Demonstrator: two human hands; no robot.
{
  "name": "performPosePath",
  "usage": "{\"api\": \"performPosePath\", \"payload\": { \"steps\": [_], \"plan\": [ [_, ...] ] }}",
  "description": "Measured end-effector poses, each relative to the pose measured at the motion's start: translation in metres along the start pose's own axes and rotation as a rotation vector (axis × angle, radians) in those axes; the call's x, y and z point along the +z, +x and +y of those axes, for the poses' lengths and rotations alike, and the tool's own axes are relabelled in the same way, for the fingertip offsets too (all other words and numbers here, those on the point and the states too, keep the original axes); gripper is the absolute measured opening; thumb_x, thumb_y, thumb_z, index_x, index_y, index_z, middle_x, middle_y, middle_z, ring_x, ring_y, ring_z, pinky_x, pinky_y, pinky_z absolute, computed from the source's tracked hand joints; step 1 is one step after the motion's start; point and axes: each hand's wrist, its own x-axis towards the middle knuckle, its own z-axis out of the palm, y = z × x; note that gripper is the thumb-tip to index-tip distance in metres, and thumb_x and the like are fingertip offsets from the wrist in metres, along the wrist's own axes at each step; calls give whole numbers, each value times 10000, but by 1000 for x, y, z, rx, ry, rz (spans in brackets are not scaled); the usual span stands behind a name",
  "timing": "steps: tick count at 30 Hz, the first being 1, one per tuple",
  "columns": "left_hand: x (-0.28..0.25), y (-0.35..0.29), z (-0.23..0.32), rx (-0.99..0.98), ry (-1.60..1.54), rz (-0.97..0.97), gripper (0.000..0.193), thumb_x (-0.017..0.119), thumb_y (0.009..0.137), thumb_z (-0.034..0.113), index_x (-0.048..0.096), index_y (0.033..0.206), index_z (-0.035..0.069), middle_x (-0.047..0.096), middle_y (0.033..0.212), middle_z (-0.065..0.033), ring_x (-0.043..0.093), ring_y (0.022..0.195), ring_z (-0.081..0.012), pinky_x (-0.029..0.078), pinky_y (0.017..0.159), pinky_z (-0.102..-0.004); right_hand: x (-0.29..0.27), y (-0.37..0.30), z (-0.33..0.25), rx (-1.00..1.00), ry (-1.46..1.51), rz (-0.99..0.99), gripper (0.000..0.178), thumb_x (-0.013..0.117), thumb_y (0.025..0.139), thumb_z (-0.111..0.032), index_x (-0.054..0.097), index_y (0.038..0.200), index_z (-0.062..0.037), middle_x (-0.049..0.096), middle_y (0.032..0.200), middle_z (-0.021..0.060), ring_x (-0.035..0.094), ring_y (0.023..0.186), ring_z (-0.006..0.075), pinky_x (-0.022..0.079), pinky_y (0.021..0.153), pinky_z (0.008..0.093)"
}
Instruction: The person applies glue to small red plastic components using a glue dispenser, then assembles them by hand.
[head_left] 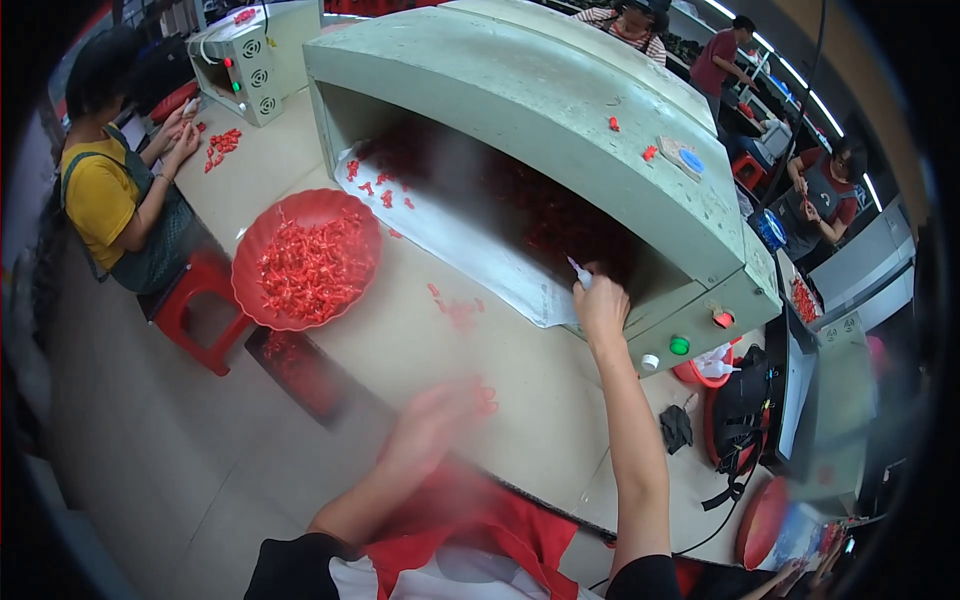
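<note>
My right hand (pixel 602 308) is closed around a small white squeeze bottle (pixel 580 272) with a narrow tip, at the mouth of a pale green box-shaped machine (pixel 520 85). My left hand (pixel 428 425) is over the near part of the table, blurred and hazy, so its fingers are hard to make out. Small red pieces (pixel 487 397) show at its fingertips; whether they are gripped or lying on the table I cannot tell. Farther off lie several loose red pieces (pixel 458 310). A red scalloped bowl (pixel 243 262) to the left is heaped with similar small red pieces.
White sheeting (pixel 450 255) lines the machine's opening, with red pieces on it. Right of the machine are a red basket (pixel 690 373) of white bottles and a black bag (pixel 738 410). A person in yellow (pixel 110 205) sits at left beside a red stool (pixel 190 310).
</note>
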Motion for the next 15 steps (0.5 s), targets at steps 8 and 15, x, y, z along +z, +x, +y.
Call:
{"api": "performPosePath", "payload": {
  "steps": [8, 15],
  "plan": [
    [23, 15, -4, -14, 65, -2, 298, 510, 872, 33, 503, 1157, -52, 602, 1031, -194, 622, 925, -251, 525, 801, -284, -74, -95, -21, 514, 1269, -382, 182, 634, 792, -138, 619, 920, -9, 651, 806, 92, 555, 590, 104, 468, 515, 263],
    [56, 16, -34, -94, 155, -133, 299, 496, 879, 34, 496, 1164, -57, 589, 1049, -188, 626, 908, -235, 537, 762, -262, -112, -157, -4, 550, 1620, -391, 171, 583, 789, -30, 605, 927, 68, 611, 848, 137, 539, 585, 133, 422, 461, 235]
  ]
}}
